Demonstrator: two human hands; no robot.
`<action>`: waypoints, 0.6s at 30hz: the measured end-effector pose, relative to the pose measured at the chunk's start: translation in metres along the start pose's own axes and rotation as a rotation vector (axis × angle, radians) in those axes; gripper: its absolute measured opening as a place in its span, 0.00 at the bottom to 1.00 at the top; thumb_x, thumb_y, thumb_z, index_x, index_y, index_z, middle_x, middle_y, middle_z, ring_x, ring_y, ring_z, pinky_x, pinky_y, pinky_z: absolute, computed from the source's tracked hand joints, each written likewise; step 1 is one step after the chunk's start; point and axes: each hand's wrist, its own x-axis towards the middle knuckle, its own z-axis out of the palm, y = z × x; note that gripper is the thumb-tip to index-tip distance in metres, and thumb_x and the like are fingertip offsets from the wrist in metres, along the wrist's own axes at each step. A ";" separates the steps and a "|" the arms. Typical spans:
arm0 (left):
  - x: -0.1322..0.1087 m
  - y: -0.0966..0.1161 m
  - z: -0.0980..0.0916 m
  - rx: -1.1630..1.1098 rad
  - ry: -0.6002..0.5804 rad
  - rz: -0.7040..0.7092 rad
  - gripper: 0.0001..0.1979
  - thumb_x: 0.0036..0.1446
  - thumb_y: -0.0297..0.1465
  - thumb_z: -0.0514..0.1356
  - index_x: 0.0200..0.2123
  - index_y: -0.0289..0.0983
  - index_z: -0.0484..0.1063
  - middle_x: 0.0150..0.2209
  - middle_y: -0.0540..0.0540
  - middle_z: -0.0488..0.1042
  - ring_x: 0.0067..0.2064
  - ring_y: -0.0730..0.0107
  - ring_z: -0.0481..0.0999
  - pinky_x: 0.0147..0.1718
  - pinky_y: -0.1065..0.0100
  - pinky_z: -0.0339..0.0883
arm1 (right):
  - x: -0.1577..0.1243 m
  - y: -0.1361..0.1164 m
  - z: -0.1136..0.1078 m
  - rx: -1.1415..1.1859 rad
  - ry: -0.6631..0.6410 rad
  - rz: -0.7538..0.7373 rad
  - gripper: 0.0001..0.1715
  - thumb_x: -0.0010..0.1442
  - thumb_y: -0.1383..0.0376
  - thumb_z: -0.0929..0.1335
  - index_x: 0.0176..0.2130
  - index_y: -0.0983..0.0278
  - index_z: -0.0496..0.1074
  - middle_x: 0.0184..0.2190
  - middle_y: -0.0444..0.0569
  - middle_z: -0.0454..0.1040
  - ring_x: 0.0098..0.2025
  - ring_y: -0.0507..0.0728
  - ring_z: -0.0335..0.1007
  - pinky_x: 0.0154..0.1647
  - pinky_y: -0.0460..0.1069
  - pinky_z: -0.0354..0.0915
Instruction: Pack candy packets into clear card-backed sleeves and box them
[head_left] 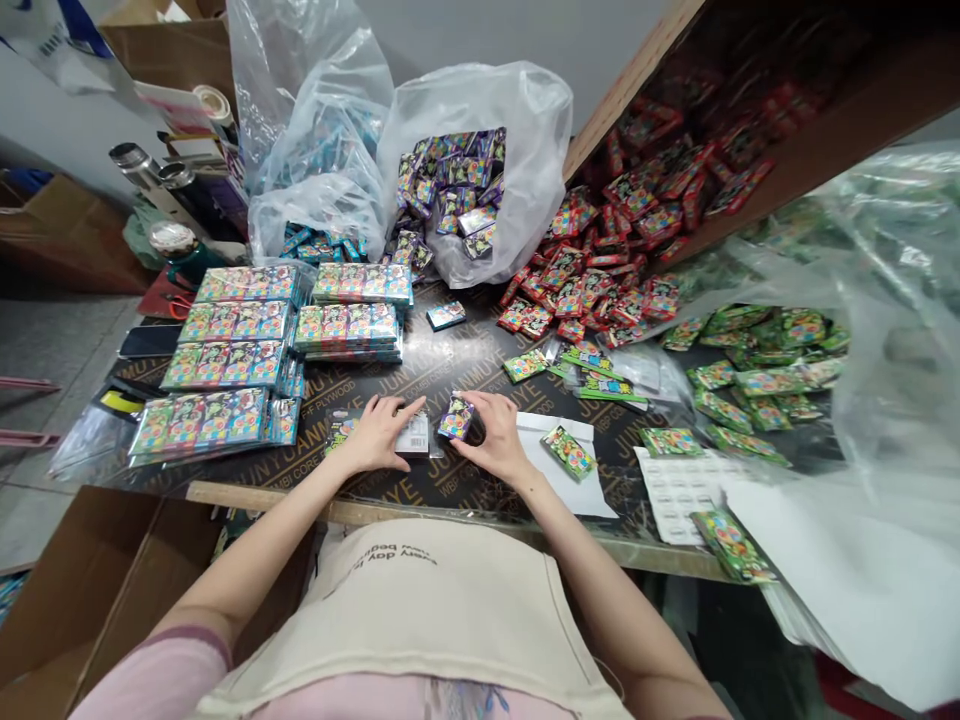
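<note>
My right hand (495, 432) pinches a small purple packet (454, 416) between thumb and fingers, just above the dark tabletop. To its left, my left hand (384, 434) rests with fingers spread, thumb and forefinger on either side of a white barcoded packet face (415, 436). That face lies in or on a clear plastic sleeve; whether the fingers press on its edges I cannot tell. A green-printed part (340, 428) of the sleeve shows left of the hand. Close to my right wrist, a green packet (568, 453) lies on a white sheet (596, 492).
Stacked sets of packets (225, 345) stand at left. A blue packet (446, 316) lies mid-table. Behind are a bag of purple packets (525, 180), a red heap (592, 275) spilling from a carton, and, at right, green packets (780, 345) by a plastic bag.
</note>
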 end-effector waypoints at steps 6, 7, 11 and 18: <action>-0.005 -0.006 0.011 0.045 0.052 0.024 0.59 0.40 0.33 0.69 0.68 0.41 0.34 0.55 0.39 0.64 0.56 0.50 0.64 0.58 0.47 0.53 | -0.012 -0.007 0.012 0.156 -0.080 0.014 0.40 0.46 0.61 0.72 0.57 0.58 0.60 0.52 0.54 0.69 0.55 0.66 0.63 0.57 0.62 0.53; -0.004 -0.005 0.011 0.019 0.059 0.037 0.59 0.41 0.33 0.68 0.68 0.42 0.31 0.57 0.39 0.63 0.57 0.50 0.64 0.60 0.46 0.50 | -0.011 -0.007 0.011 0.200 -0.091 0.015 0.41 0.45 0.61 0.72 0.57 0.58 0.60 0.52 0.54 0.69 0.56 0.66 0.63 0.57 0.62 0.54; -0.003 -0.001 0.006 -0.075 0.087 0.073 0.59 0.41 0.33 0.68 0.68 0.44 0.32 0.59 0.40 0.62 0.58 0.49 0.63 0.61 0.45 0.48 | -0.003 -0.006 0.004 0.268 -0.169 0.001 0.47 0.47 0.53 0.73 0.61 0.58 0.56 0.58 0.56 0.65 0.62 0.67 0.57 0.60 0.64 0.50; -0.004 0.003 0.005 -0.272 0.308 -0.035 0.58 0.42 0.38 0.70 0.68 0.43 0.35 0.56 0.41 0.64 0.58 0.55 0.65 0.59 0.53 0.55 | -0.008 -0.035 -0.003 0.157 0.141 -0.032 0.40 0.59 0.57 0.67 0.64 0.55 0.47 0.50 0.52 0.73 0.59 0.63 0.61 0.60 0.64 0.48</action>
